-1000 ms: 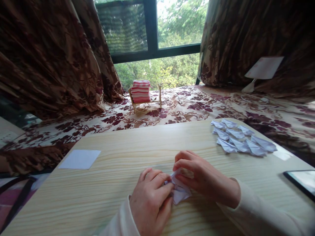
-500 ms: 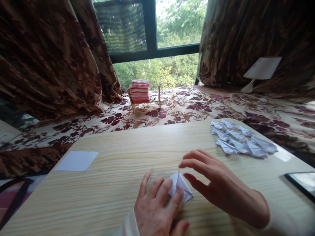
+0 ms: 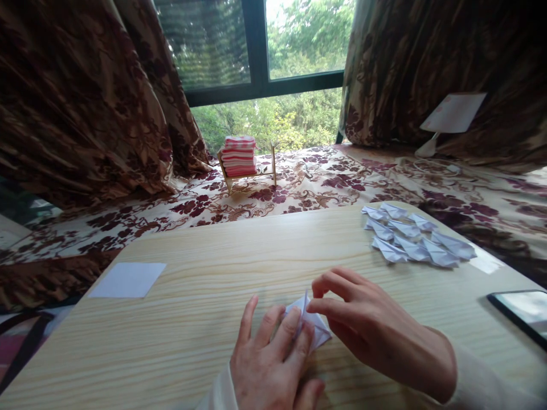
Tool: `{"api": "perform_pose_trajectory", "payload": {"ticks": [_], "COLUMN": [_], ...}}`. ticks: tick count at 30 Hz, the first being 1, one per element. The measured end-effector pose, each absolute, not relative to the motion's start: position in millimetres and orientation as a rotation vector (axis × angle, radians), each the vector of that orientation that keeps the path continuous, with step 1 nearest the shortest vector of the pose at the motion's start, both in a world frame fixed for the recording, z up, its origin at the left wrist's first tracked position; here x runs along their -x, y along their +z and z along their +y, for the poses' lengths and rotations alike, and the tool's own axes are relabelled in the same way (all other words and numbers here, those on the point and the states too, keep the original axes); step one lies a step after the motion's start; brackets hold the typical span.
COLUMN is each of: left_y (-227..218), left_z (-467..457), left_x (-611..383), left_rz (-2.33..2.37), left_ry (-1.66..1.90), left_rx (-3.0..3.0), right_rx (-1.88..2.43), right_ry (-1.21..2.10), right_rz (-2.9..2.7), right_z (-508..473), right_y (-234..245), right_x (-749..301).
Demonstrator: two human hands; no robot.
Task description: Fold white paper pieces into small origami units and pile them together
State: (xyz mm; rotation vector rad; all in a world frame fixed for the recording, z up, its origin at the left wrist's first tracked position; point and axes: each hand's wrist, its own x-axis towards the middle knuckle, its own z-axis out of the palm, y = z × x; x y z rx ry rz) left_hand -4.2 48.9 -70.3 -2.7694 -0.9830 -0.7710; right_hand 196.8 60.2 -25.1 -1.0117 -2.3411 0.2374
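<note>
White folded paper (image 3: 315,331) lies lower centre on the wooden table (image 3: 205,267). I read the left hand (image 3: 269,364) as flat and spread, pinning it against sliding. The right hand (image 3: 371,327) pinches its raised tip for control.

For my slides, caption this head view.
Left hand pins a half-folded white paper while right hand pinches its flap; folded pieces piled nearby.

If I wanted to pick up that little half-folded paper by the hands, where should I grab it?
Probably by the raised flap that stands up from the folded paper, pinched from the right. The left hand presses its left part flat on the table, so only that upright point, beside the right hand, offers two free faces.
</note>
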Motion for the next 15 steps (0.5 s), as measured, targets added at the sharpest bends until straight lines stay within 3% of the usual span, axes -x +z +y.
{"api": "perform_pose_trajectory", "payload": {"ticks": [15], "left_y": [-66.1], "left_z": [48.3], "left_x": [4.3], "left_rz": [-1.024], "left_ry": [-0.735], "left_rx": [2.811], "right_rx": [1.008], "right_ry": [0.3], "right_rz": [-2.325], "right_z": [61.3], "right_y": [-26.8], "right_x": [-195.9]}}
